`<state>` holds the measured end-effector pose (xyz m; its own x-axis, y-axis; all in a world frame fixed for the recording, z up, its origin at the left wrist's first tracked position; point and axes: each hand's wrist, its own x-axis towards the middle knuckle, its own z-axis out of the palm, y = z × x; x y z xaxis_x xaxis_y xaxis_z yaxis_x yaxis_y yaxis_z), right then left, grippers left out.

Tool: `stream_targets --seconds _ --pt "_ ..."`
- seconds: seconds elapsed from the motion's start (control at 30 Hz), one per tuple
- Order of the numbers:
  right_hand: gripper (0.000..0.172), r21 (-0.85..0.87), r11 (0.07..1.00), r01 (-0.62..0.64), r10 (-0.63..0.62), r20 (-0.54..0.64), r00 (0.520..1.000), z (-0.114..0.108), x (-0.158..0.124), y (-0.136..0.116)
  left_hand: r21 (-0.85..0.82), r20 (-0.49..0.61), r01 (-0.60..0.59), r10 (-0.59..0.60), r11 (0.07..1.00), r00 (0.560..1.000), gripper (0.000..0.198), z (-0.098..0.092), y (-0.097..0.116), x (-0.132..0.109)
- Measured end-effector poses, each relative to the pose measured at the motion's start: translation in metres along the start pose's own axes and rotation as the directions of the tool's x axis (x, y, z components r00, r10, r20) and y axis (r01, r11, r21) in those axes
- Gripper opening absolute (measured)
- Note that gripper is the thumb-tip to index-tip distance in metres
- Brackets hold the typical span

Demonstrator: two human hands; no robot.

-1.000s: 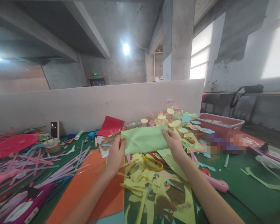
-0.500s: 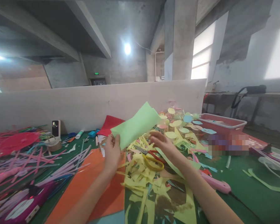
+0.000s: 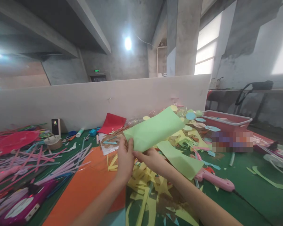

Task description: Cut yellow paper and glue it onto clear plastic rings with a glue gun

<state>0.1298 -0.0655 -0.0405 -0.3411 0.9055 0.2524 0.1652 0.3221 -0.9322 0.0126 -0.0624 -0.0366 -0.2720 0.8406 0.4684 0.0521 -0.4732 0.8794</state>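
A light green sheet of paper (image 3: 155,128) is held up in front of me, slanting upward to the right. My left hand (image 3: 125,157) pinches its lower left corner, thumb on the near side. Close beside it, my right hand (image 3: 152,160) is closed on the lower edge of the same sheet. Another green paper piece (image 3: 182,160) lies on the scraps just beyond my right wrist. Beneath both hands is a heap of yellow paper scraps (image 3: 143,185). The scissors cannot be seen now behind my hands and the paper.
Orange paper (image 3: 91,185) lies left of the scraps, with red paper (image 3: 112,122) behind. Pink and lilac sticks (image 3: 58,166) spread across the left side. A pink glue gun (image 3: 217,180) trails its cord at right. Farther back stand a pink basket (image 3: 228,125) and a white partition (image 3: 85,99).
The green sheet and my left hand have moved right. My right hand has come left from above the scraps and closed on the sheet's lower edge.
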Motion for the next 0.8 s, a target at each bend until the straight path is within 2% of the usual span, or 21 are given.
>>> stream_targets --seconds 0.17,0.3,0.5,0.63,0.8 --pt "0.029 -0.014 1.000 -0.024 0.023 -0.041 0.999 0.001 0.004 0.000 0.107 -0.005 -0.039 0.040 0.993 0.999 0.021 -0.001 -0.003 0.004" --pt "0.034 0.023 0.998 -0.050 0.052 -0.081 0.995 -0.001 0.007 0.003 0.146 0.014 -0.017 0.015 0.989 1.000 0.024 -0.003 -0.008 0.007" --pt "0.034 0.102 0.994 -0.047 0.072 -0.256 0.964 -0.016 0.015 0.007 0.232 -0.043 -0.067 0.079 0.970 0.996 0.020 -0.014 -0.017 0.024" --pt "0.031 0.147 0.989 0.015 0.051 -0.431 0.901 -0.040 0.018 0.008 0.316 -0.096 -0.106 0.143 0.943 0.985 0.016 -0.029 -0.030 0.042" --pt "0.025 0.164 0.983 0.088 0.044 -0.664 0.746 -0.082 0.017 0.013 0.372 -0.176 -0.093 0.169 0.923 0.970 0.021 -0.051 -0.045 0.059"
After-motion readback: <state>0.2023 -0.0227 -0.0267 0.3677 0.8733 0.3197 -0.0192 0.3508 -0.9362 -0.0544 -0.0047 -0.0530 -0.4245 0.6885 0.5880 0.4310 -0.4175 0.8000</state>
